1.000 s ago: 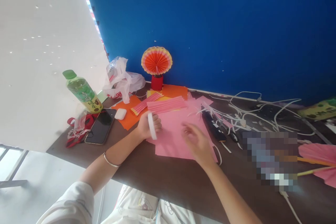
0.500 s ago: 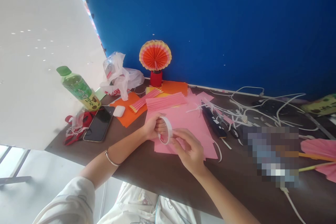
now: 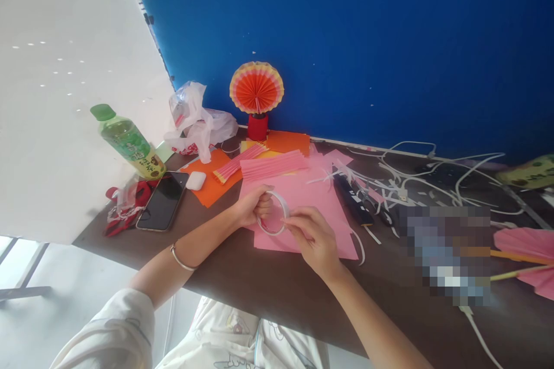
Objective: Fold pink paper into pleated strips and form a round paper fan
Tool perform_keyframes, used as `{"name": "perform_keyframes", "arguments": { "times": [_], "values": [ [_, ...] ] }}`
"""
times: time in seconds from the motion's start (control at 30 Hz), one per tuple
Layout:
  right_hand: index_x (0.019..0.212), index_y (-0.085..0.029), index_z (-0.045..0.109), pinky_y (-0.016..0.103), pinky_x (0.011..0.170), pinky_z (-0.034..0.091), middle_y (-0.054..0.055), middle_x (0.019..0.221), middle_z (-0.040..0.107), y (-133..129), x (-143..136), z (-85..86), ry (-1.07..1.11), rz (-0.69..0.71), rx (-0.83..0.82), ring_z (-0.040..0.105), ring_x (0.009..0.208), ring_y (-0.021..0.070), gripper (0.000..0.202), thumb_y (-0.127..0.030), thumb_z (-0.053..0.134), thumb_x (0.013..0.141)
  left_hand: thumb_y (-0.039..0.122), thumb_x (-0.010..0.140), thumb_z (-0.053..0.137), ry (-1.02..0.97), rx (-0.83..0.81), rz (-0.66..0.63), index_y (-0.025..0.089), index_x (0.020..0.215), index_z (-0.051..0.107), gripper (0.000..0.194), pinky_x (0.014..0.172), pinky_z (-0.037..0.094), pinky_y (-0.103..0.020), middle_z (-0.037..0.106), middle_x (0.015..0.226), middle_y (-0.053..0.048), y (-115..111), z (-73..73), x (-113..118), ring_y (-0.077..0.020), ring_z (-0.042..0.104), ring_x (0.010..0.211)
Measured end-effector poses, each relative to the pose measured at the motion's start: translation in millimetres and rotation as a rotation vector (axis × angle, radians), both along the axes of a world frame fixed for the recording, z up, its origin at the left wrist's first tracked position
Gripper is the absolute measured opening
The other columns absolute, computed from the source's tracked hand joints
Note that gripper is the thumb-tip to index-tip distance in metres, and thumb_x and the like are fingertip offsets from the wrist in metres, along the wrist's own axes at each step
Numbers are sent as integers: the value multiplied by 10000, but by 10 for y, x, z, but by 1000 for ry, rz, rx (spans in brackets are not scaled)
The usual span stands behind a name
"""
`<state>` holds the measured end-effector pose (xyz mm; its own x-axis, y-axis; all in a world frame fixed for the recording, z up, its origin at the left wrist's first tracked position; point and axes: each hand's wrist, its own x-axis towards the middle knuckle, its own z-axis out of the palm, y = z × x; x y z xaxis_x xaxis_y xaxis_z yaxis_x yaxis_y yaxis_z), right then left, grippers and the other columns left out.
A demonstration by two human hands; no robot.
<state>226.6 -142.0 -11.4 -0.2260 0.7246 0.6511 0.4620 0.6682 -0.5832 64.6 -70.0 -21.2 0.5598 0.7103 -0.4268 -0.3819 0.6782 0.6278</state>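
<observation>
A thin white roll of tape (image 3: 284, 205) is held up over the pink paper sheets (image 3: 326, 210). My left hand (image 3: 252, 207) is closed around the roll's left side, fingers curled through its ring. At the right rim, thumb and forefinger of my right hand (image 3: 318, 240) are pinched together against the tape; whether a loose end lies between them is too small to make out. Beyond the hands lie a pleated pink paper strip (image 3: 273, 165) and a pleated pink strip with yellow edges (image 3: 240, 162).
A tilted green bottle (image 3: 128, 144), a phone (image 3: 163, 202) and a white earbud case (image 3: 196, 181) stand or lie to the left. Behind is a round paper fan (image 3: 257, 89) on a red holder. White paper strips, cables and scissors (image 3: 386, 218) clutter the right side.
The roll has turned so its ring faces me more openly. My right fingertips have shifted slightly along its rim, while my left hand keeps its grip.
</observation>
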Motion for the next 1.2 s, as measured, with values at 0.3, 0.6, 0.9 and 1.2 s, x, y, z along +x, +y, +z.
{"name": "perform_keyframes", "arguments": {
  "times": [0.3, 0.6, 0.9, 1.2],
  "values": [
    [882, -248, 649, 255, 638, 519, 30, 817, 611, -9, 22, -16, 12, 51, 56, 605, 750, 134, 201, -87, 562, 800, 279, 819, 461, 21, -21, -47, 209, 461, 179, 461, 301, 122, -167, 117, 413, 93, 12, 5, -15, -33, 106, 327],
    [829, -237, 625, 275, 633, 518, 31, 775, 616, -14, 35, 1, -17, 78, -2, 606, 724, 147, 113, -155, 547, 827, 288, 803, 493, 68, -81, -101, 209, 463, 178, 470, 291, 123, -166, 110, 425, 93, 11, 22, -28, -32, 106, 325],
    [850, -223, 530, 295, 656, 494, 37, 785, 570, -5, 70, 4, -147, 98, -13, 562, 753, 158, 83, -166, 473, 868, 295, 809, 498, 7, -136, -174, 206, 471, 184, 470, 289, 119, -157, 107, 438, 94, 13, 40, -39, -29, 102, 329],
    [909, -226, 537, 337, 694, 526, 64, 825, 627, -17, 117, -99, -97, -48, 86, 618, 798, 188, 110, -166, 459, 861, 320, 861, 419, -301, -257, -91, 186, 521, 255, 401, 359, 269, -177, 179, 474, 72, 10, 68, -102, -54, 221, 358]
  ]
}}
